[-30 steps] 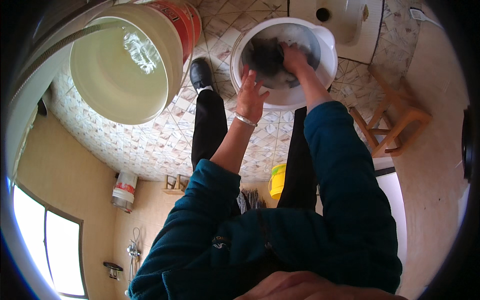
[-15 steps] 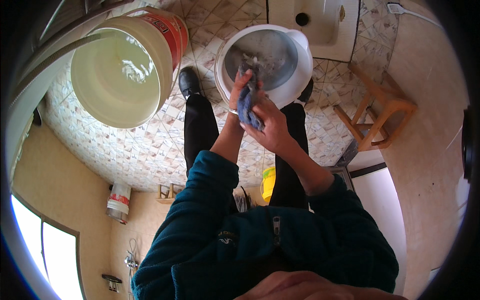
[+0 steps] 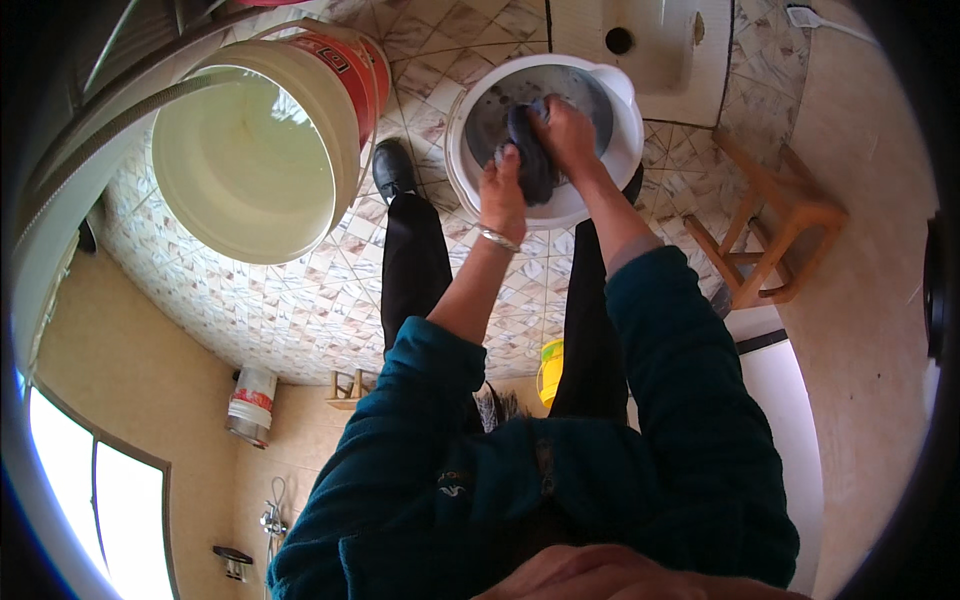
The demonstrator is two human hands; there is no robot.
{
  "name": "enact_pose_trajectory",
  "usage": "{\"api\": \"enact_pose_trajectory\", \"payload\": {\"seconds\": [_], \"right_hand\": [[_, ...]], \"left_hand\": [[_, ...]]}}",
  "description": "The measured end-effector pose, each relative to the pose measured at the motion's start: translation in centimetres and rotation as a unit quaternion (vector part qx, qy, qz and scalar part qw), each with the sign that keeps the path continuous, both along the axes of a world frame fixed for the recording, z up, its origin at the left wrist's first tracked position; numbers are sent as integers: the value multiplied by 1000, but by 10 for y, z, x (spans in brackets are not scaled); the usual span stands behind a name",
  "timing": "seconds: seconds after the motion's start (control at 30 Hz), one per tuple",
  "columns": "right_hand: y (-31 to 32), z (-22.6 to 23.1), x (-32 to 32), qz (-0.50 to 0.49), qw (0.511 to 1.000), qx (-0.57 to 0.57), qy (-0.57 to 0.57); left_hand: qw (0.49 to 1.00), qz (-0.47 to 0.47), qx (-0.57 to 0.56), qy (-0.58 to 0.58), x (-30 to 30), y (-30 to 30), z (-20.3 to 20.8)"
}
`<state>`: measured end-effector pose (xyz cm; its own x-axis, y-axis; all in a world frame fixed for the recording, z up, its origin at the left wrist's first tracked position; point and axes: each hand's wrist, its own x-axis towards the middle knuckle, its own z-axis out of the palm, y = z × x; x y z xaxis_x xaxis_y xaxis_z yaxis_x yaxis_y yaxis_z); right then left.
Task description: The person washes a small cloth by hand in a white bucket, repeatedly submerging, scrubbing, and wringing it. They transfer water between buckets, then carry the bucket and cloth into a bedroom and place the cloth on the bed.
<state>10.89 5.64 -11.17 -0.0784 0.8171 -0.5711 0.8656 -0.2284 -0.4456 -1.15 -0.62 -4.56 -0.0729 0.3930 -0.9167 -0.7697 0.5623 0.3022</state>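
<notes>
A wet dark grey-blue cloth (image 3: 532, 165) is bunched between my two hands, over the near half of a white basin (image 3: 626, 150). The basin holds grey, cloudy water (image 3: 490, 105) with bits of suds. My left hand (image 3: 503, 198), with a silver bangle at the wrist, grips the cloth's near left side. My right hand (image 3: 567, 138) is closed on its far right end, farther out over the water. Part of the cloth and some fingertips are hidden by the hands. Whether the cloth touches the water I cannot tell.
Left stands a large pale bucket (image 3: 245, 235) of clear water, a hose (image 3: 110, 115) running in, beside a red bucket (image 3: 375, 85). A squat toilet (image 3: 665, 105) lies beyond the basin. A wooden stool (image 3: 790, 210) is at the right. My shoe (image 3: 394, 168) flanks the basin.
My hands and the cloth have moved away from me, farther over the basin. My right hand has gone from the near end to the far end of the cloth. The view has shifted slightly.
</notes>
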Motion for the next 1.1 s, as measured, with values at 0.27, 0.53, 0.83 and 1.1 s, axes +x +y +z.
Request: {"api": "enact_pose_trajectory", "payload": {"seconds": [0.27, 0.53, 0.83, 1.1], "right_hand": [[-44, -50, 5, 376, 925, 45, 29], [-37, 49, 0, 62, 979, -4, 192], [-56, 175, -39, -73, 949, 82, 297], [-34, 92, -31, -56, 987, 109, 103]], "left_hand": [[989, -148, 24, -14, -40, -8, 16], [995, -94, -19, -36, -26, 3, 19], [996, 21, 6, -83, -6, -10, -12], [943, -247, 136, 176, 1, -25, -15]]}}
